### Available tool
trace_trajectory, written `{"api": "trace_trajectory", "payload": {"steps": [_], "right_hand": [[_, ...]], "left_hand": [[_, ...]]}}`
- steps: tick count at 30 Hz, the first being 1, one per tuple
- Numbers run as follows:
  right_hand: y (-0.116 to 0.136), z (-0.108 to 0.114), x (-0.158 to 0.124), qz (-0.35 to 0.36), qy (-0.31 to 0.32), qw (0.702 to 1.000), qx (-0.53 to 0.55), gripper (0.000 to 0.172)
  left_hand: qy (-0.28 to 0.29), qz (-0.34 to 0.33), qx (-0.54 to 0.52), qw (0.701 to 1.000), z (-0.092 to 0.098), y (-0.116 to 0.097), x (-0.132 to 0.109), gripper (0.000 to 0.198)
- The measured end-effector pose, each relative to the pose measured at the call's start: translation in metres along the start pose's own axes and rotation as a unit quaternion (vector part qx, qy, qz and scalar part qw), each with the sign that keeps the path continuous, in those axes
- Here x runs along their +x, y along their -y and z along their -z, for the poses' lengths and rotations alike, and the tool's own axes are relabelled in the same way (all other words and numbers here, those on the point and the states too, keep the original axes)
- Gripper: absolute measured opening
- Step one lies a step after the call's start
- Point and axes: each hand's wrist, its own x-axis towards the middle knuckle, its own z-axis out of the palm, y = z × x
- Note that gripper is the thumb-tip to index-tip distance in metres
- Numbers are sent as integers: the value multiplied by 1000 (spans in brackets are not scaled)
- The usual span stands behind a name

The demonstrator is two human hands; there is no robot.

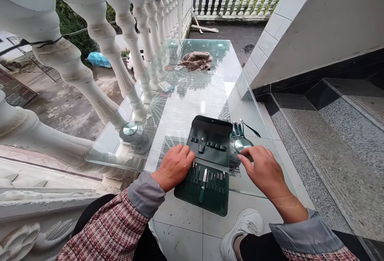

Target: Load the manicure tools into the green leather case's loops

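A dark green manicure case (210, 153) lies unfolded at the near edge of the glass table. Slim metal tools (205, 177) sit in the loops of its lower panel; the loops of the upper panel hold nothing. My left hand (177, 165) is closed on the case's left edge, by the fold. Right of the case, my right hand (264, 169) has thumb and forefinger pinched near a round metal table cap; what is between them is too small to make out. Just beyond lie several nail clippers (237, 128) and a thin dark-handled tool (250, 128).
The glass table (192, 93) bears a crumpled brown cloth (196, 61) at its far end and a small packet (166, 86) on the left. A white balustrade (114, 49) runs along the left, stone steps (324, 145) rise on the right. A white shoe (243, 231) is below.
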Motion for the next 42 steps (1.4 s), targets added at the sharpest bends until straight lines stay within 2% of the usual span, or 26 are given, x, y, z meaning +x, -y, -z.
{"api": "trace_trajectory", "payload": {"steps": [4,9,12,15,19,23,26,28,31,33,35,39,42], "right_hand": [[10,1,1,-8,37,999,-25,19],[14,0,1,-10,47,997,-56,17],[14,2,-1,-53,41,998,15,18],[16,7,-4,-132,46,982,130,19],[18,14,-5,-227,65,925,297,25],[27,18,-4,-294,84,827,471,42],[41,20,-5,-302,104,757,569,50],[52,22,-6,-294,133,721,613,52],[68,22,-7,-268,167,691,651,53],[76,20,-7,-245,179,687,660,50],[82,17,-5,-225,180,696,657,45],[92,12,1,-217,164,747,607,32],[98,8,4,-219,158,776,571,32]], "left_hand": [[-7,-2,0,1000,0,0,0,17],[0,-1,-4,1000,0,0,0,16],[3,-4,-8,1000,-1,1,0,16],[-3,-6,-9,1000,-1,1,0,15],[-6,-4,-8,1000,-2,0,0,16],[-7,-7,-10,1000,-2,0,0,15],[-3,-7,-9,1000,-3,0,0,16],[-3,-6,-7,1000,-3,0,-1,16],[-2,-7,-8,1000,-2,0,0,15],[-3,-7,-10,1000,-2,0,0,15],[-8,-7,-13,1000,-1,-1,0,14],[-16,-9,-14,1000,-2,-1,0,14],[-10,-8,-16,1000,-3,0,0,15]]}}
